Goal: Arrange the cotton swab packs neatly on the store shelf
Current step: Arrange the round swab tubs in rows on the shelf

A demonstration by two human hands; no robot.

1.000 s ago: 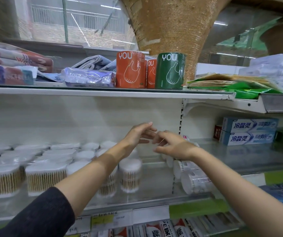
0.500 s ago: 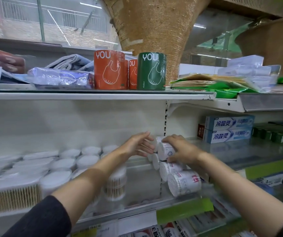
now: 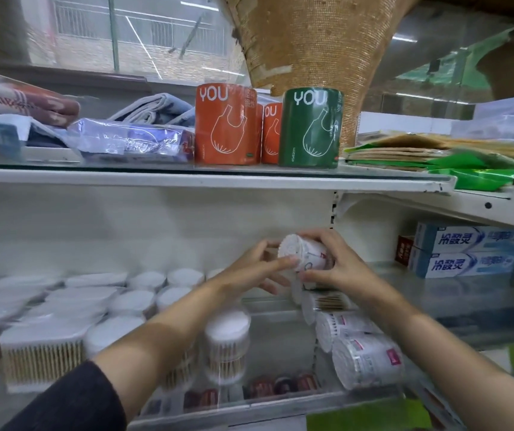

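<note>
Head view shows the left hand (image 3: 251, 269) and right hand (image 3: 339, 264) gripping a round white cotton swab pack (image 3: 303, 255) between them, lifted on its side above the toppled row of similar packs (image 3: 355, 343) below the right wrist. Doing this well probably means turning it upright and setting it beside the standing clear tubs (image 3: 226, 346) under the left forearm.

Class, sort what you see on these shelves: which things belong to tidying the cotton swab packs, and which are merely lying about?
Belongs to the job:
- held swab pack, gripped by left hand and right hand
- toppled packs
- upright packs
- shelf

Lying about:
- orange roll
- green roll
- toothpaste boxes
- folded towels
</note>
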